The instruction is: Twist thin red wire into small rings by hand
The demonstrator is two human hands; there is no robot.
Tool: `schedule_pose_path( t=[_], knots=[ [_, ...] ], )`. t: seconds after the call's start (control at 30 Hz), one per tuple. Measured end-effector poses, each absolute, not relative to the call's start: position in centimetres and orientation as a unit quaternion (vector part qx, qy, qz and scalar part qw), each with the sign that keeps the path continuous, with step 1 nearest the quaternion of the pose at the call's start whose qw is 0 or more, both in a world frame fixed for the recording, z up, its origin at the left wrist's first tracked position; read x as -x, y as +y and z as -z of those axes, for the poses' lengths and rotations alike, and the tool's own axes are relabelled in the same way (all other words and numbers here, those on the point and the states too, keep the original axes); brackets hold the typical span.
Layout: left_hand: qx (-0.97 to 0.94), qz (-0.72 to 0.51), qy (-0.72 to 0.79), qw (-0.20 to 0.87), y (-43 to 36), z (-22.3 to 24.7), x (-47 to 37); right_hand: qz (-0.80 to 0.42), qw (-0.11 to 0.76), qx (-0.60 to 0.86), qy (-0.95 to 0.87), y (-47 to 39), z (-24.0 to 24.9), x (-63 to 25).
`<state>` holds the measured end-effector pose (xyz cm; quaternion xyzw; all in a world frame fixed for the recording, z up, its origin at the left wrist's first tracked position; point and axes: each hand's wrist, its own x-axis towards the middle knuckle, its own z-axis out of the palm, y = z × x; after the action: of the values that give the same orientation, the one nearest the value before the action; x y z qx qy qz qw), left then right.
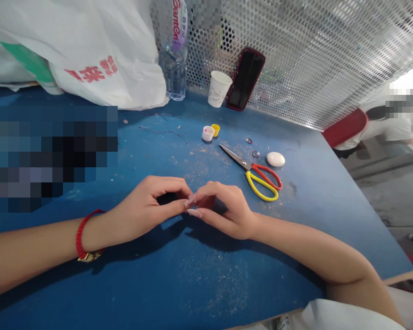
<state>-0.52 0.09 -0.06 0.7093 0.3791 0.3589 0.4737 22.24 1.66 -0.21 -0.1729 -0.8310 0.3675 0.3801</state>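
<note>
Blue tabletop (131, 284), perforated metal partition (296, 55)

Ahead of me, a white plastic bag (124, 68) lies beside a clear bottle (175, 75), and a paper cup (219, 89) stands beside a red-edged phone (245, 79) leaning on the perforated metal screen (306, 59).

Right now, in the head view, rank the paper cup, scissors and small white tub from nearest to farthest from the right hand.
1. Scissors: just beyond the right hand, toward its right.
2. Small white tub: farther ahead, beside the yellow tub.
3. Paper cup: farthest, beside the phone.
</note>
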Motion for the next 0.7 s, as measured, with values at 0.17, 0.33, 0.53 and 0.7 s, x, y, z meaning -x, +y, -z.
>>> schedule_pose_path(
  t=[0.17,0.33,0.53,0.7],
  knots=[
    [-0.71,-0.368,0.372,0.47,0.33,0.63,0.72,-0.282,0.394,0.192,-0.853,1.53,0.24,-22.22],
    [-0.709,-0.371,0.376,0.467,0.29,0.71,0.66,-0.285,0.393,0.19,-0.854,1.58,0.44,-22.11],
    [-0.715,-0.362,0.384,0.458,0.19,0.72,0.61,-0.286,0.39,0.174,-0.858,1.71,0.69,-22.12],
    [-0.716,-0.357,0.397,0.45,0.18,0.68,0.6,-0.29,0.389,0.169,-0.858,1.75,0.75,-22.16]
  ],
)
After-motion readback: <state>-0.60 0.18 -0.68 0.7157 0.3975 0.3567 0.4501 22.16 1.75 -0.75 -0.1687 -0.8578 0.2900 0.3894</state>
